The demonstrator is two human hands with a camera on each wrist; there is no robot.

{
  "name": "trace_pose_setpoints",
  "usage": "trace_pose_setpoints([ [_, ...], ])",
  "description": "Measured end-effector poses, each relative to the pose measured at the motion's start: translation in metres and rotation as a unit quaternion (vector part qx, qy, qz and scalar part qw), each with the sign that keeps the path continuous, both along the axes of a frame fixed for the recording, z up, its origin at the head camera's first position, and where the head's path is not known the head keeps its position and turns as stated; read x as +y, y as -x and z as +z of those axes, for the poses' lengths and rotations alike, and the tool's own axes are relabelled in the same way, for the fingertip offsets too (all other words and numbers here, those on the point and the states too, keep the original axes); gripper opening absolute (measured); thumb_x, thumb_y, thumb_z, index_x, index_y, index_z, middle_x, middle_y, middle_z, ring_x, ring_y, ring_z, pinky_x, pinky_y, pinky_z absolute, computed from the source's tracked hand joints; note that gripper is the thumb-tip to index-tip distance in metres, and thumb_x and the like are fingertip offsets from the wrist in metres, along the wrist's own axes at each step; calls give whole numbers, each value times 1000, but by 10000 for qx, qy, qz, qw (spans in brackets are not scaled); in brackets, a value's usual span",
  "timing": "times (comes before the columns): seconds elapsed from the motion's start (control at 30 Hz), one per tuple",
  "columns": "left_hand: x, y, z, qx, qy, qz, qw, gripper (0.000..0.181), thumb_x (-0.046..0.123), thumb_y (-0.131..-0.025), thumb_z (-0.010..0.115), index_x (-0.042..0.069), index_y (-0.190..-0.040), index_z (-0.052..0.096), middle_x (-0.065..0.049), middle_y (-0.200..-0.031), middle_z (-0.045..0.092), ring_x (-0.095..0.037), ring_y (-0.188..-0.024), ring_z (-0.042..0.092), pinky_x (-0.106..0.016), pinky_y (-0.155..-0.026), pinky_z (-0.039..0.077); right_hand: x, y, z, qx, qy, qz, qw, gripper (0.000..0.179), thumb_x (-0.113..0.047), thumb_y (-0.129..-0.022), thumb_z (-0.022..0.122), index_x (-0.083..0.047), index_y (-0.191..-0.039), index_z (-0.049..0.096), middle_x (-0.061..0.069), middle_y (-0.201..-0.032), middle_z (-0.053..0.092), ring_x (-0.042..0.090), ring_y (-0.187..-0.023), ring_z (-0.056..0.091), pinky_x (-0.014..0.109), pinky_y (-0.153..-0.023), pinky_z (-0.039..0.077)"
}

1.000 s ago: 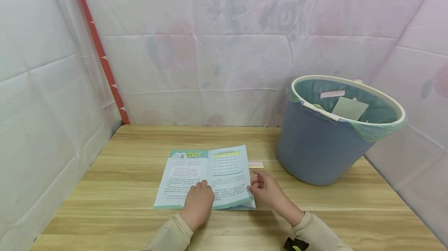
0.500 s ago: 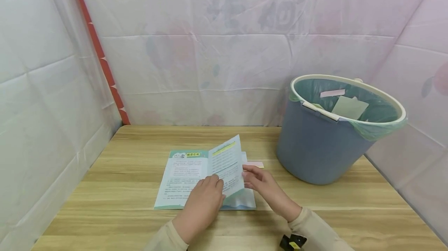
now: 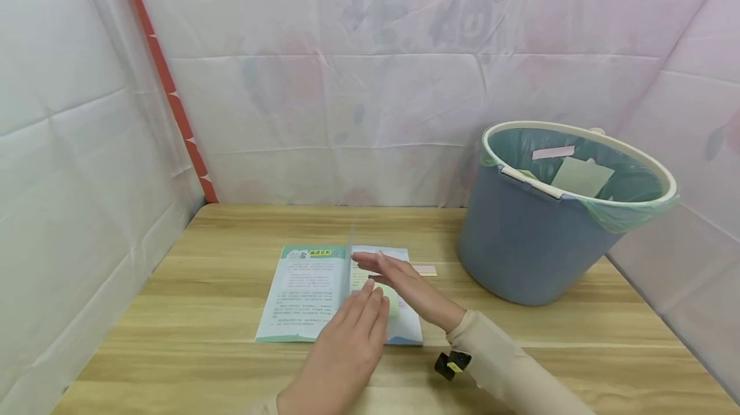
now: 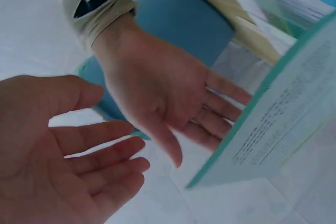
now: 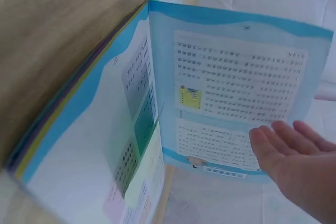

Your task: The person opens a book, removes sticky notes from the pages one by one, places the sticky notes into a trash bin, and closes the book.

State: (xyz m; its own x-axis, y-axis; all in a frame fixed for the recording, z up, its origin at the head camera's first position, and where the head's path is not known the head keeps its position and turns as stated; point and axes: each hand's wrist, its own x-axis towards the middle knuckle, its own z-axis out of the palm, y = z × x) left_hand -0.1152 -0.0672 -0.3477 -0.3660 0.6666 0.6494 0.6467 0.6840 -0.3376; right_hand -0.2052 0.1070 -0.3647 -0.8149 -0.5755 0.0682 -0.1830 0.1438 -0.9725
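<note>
An open booklet (image 3: pixel 300 296) lies on the wooden table, and one of its pages (image 3: pixel 349 267) stands nearly upright at the fold. My right hand (image 3: pixel 405 283) is on the right of that page, its extended fingers reaching up against the page's face in the right wrist view. The left hand (image 3: pixel 349 338) is in front of the booklet with fingers straight and holds nothing; in the left wrist view its palm (image 4: pixel 68 156) faces the right hand. A pale green slip (image 3: pixel 394 304) lies on the right-hand page, partly covered by the hands.
A blue-grey bucket (image 3: pixel 514 241) with a white rim and green liner stands at the right, paper pieces (image 3: pixel 581 177) inside it. Beside the booklet is a pale pink strip (image 3: pixel 426 270). White cloth walls (image 3: pixel 260 113) enclose the table.
The booklet's right page has swung up from nearly flat to upright. My right hand has moved left behind it, and the left hand has shifted right, off the page.
</note>
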Motion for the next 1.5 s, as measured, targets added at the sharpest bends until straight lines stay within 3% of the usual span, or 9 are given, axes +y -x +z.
trace_pose_setpoints([
  [0.07,-3,2,-3,120,468,170,9987,57,-2,-100,9,-1,-112,65,-13,-117,63,-26,-121,55,-31,-100,44,-6,5,0,65,-132,151,9998,52,-43,-106,20,-16,-144,43,-5,-148,41,15,-138,35,42,-112,29],
  [0.23,-15,12,-14,-197,1496,975,9837,31,10,-95,44,3,-116,66,-11,-123,63,-23,-122,55,-30,-103,42,-16,15,-3,244,-256,495,9982,52,-40,-106,18,-16,-145,42,-5,-149,40,11,-139,33,39,-113,28],
  [0.3,-19,15,-18,-434,1729,1302,9753,32,17,-91,55,3,-117,65,-12,-123,63,-23,-119,57,-31,-102,43,-20,19,-5,207,-279,595,9976,52,-40,-106,18,-14,-146,41,-3,-150,39,11,-140,31,41,-113,26],
  [0.4,-25,20,-24,-672,1864,1608,9669,32,19,-91,58,2,-117,65,-13,-120,64,-24,-115,60,-33,-100,44,-24,21,-8,196,-406,669,9967,53,-39,-106,19,-11,-147,39,1,-151,38,15,-141,30,44,-114,24],
  [0.67,-36,29,-39,-671,1592,1726,9697,27,14,-86,63,-3,-106,67,-16,-108,67,-27,-102,64,-35,-90,50,-28,19,-21,342,-1402,544,9880,55,-46,-105,23,-13,-146,40,2,-150,40,21,-141,30,44,-113,25],
  [0.83,-39,31,-43,-972,1772,1818,9623,27,14,-85,68,-2,-106,69,-15,-108,68,-26,-101,65,-34,-89,51,-29,17,-29,486,-1963,637,9773,54,-46,-104,25,-16,-146,41,2,-149,41,23,-139,34,44,-112,29],
  [1.03,-43,33,-50,-1386,1932,1906,9524,25,15,-82,73,1,-102,72,-13,-104,70,-24,-96,67,-32,-84,53,-30,14,-34,728,-2638,930,9573,51,-42,-104,32,-14,-146,41,6,-147,44,24,-134,41,42,-108,35],
  [1.23,-45,37,-58,-1692,2000,1951,9451,22,15,-81,74,-1,-96,72,-14,-93,69,-23,-85,67,-30,-78,54,-24,7,-33,1244,-2970,1130,9400,52,-40,-103,38,-7,-144,42,8,-147,44,23,-135,40,38,-109,34],
  [1.5,-45,44,-64,-2066,1707,1956,9434,13,11,-81,73,-1,-81,68,-8,-68,58,-18,-64,59,-28,-61,52,-13,-3,-33,1685,-3063,1068,9308,56,-41,-102,42,-1,-142,43,12,-144,46,25,-135,41,40,-109,34],
])
